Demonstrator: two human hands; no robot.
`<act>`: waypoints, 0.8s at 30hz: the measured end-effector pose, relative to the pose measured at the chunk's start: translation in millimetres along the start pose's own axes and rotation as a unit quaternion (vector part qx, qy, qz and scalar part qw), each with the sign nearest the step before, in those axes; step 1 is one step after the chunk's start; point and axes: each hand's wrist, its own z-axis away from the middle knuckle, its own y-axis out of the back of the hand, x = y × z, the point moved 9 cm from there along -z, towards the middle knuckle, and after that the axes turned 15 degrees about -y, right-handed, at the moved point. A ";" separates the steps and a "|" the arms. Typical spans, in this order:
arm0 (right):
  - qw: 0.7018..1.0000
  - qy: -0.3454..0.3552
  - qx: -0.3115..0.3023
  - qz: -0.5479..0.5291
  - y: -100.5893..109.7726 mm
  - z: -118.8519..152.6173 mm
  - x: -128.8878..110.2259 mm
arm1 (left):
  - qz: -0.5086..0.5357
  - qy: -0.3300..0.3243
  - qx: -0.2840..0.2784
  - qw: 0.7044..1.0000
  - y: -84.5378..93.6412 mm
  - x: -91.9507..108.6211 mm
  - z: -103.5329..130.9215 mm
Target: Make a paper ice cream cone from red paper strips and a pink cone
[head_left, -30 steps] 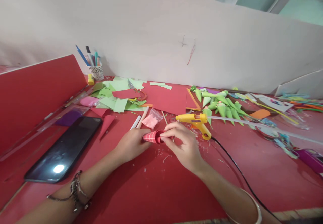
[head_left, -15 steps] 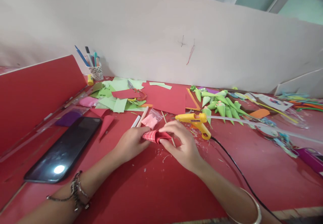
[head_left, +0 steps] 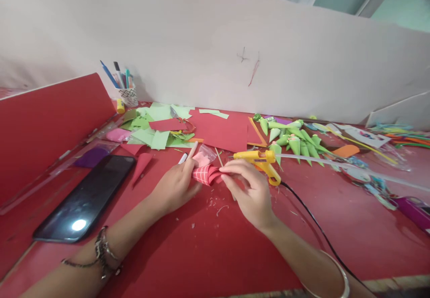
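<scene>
Between my hands is a rolled red paper cone (head_left: 203, 174) with a white grid drawn on its side, its wide end facing right. My left hand (head_left: 176, 183) grips the narrow end, thumb and fingers closed round it. At the open end, my right hand (head_left: 247, 188) pinches the loose red paper edge between thumb and fingertips. Just behind the cone lie a pink lump in a clear bag (head_left: 202, 158) and a thin wooden stick (head_left: 218, 157). A yellow glue gun (head_left: 257, 157) rests beyond my right hand.
A black phone (head_left: 85, 199) and a plain red cone (head_left: 141, 167) lie left. Green paper scraps (head_left: 159, 140), red sheets (head_left: 221, 132) and a pen cup (head_left: 127, 96) stand further back. Several green paper cones (head_left: 295, 141) are piled right. A black cord (head_left: 316, 222) crosses the right side.
The red cone has turned, showing more of its grid side and its rolled layers. My left hand has shifted slightly, and my right fingers have drawn closer together on the paper edge.
</scene>
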 end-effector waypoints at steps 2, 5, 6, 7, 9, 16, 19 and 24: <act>1.000 0.015 -0.005 0.012 -0.9 0.5 -2.8 | 0.019 -0.007 -0.026 0.999 -4.1 2.5 -1.2; 0.999 0.029 -0.030 0.019 -6.1 1.5 -3.5 | 0.061 0.010 -0.075 0.995 -12.5 3.0 -0.1; 0.999 0.030 -0.040 0.020 -8.0 1.8 -3.2 | 0.078 0.021 -0.085 0.993 -14.8 2.3 0.9; 0.998 0.031 -0.048 0.020 -9.7 2.1 -2.9 | 0.095 0.030 -0.091 0.991 -16.5 1.7 1.9; 0.997 0.030 -0.061 0.020 -12.2 2.4 -2.4 | 0.119 0.041 -0.092 0.988 -18.3 0.7 3.2; 0.995 0.036 -0.084 0.024 -17.1 3.5 -3.1 | 0.140 0.027 -0.081 0.987 -18.6 -2.8 2.9; 0.994 0.035 -0.096 0.029 -19.2 3.9 -3.5 | 0.113 0.030 -0.088 0.989 -18.0 -5.3 4.0; 0.993 0.031 -0.111 0.024 -22.1 4.7 -3.1 | 0.084 0.017 -0.084 0.993 -14.4 -4.1 3.5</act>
